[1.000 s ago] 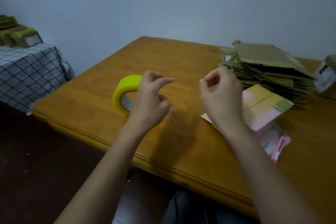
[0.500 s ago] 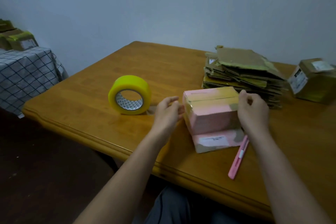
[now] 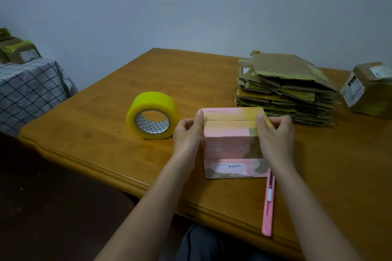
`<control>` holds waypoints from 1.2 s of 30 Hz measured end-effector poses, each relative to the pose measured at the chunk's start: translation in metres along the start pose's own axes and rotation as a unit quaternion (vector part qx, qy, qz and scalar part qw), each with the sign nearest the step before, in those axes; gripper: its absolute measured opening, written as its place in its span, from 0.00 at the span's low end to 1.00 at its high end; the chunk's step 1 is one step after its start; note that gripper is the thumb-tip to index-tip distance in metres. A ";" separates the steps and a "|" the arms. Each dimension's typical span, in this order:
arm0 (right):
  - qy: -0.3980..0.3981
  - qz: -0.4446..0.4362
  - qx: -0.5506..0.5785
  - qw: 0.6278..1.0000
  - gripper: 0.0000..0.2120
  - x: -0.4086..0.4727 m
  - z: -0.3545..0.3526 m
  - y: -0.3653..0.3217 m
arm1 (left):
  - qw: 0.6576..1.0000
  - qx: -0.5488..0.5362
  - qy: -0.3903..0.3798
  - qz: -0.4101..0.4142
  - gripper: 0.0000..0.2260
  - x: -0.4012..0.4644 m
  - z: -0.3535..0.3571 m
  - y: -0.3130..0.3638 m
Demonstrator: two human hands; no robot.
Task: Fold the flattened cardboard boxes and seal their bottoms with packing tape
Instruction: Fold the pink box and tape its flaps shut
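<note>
Both forearms are bare from elbow to wrist with no sleeve, watch or ring showing on the left hand (image 3: 186, 133) or right hand (image 3: 275, 135), and dark grey trousers (image 3: 203, 246) cover the lap below.

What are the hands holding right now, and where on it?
The pink cardboard box: left hand grips its left end, right hand its right end.

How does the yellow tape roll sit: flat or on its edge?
On its edge: the tape roll stands upright on the table, its hollow core facing the camera.
</note>
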State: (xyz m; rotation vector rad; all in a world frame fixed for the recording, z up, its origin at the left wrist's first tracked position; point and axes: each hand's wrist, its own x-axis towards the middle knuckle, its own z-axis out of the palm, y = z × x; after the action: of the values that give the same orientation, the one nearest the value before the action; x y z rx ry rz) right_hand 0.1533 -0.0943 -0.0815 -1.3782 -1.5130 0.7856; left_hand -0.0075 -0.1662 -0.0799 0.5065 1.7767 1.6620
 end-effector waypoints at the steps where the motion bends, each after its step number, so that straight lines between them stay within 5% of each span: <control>1: -0.001 0.001 0.002 1.000 0.14 0.000 0.000 0.000 | 1.000 -0.012 -0.003 -0.003 0.20 0.000 -0.001 0.001; 14: -0.005 0.023 0.015 1.000 0.14 0.003 0.000 -0.001 | 0.970 -0.192 -0.128 -0.074 0.07 0.006 -0.017 0.009; 20: -0.005 0.025 0.015 1.000 0.14 0.003 -0.001 -0.002 | 0.973 -0.169 -0.129 -0.086 0.10 0.002 -0.021 0.012; 26: -0.012 0.026 0.010 1.000 0.13 0.003 -0.002 -0.002 | 0.997 -0.022 -0.069 0.023 0.11 0.003 -0.015 0.015; 36: -0.008 0.032 0.013 0.999 0.13 0.003 -0.001 -0.002 | 0.989 -0.079 -0.122 -0.037 0.08 0.008 -0.018 0.011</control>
State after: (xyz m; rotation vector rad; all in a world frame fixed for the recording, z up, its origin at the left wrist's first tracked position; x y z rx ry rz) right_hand 0.1538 -0.0918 -0.0780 -1.4096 -1.4732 0.8544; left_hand -0.0270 -0.1733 -0.0712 0.5404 1.4575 1.6003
